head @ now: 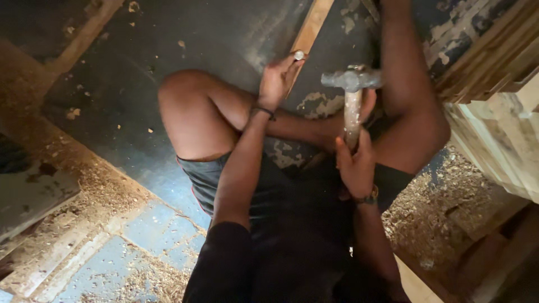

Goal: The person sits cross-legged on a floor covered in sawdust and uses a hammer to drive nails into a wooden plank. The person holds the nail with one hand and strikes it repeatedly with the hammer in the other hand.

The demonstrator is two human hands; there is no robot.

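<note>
Wood strip: a pale, narrow strip of wood (pixel 307 31) lies on the dark, worn floor (pixel 168 39), running up and away between the person's knees.
Left hand: the left hand (pixel 276 81) rests on the near end of the strip, fingers pressed together and pinching something small with a round silvery top (pixel 299 55) upright against the wood; whether it is a nail or a punch I cannot tell.
Right hand: the right hand (pixel 355 165) is curled tight around the wooden handle of a hammer (pixel 352 95), its grey metal head held up just beside the left hand.
Wrists: a dark band on the left, a watch on the right.
Surroundings: sawdust (pixel 432 213) heaped on the floor at both sides; stacked pale boards (pixel 499 118) at the right.
Containers: none that I can see.
</note>
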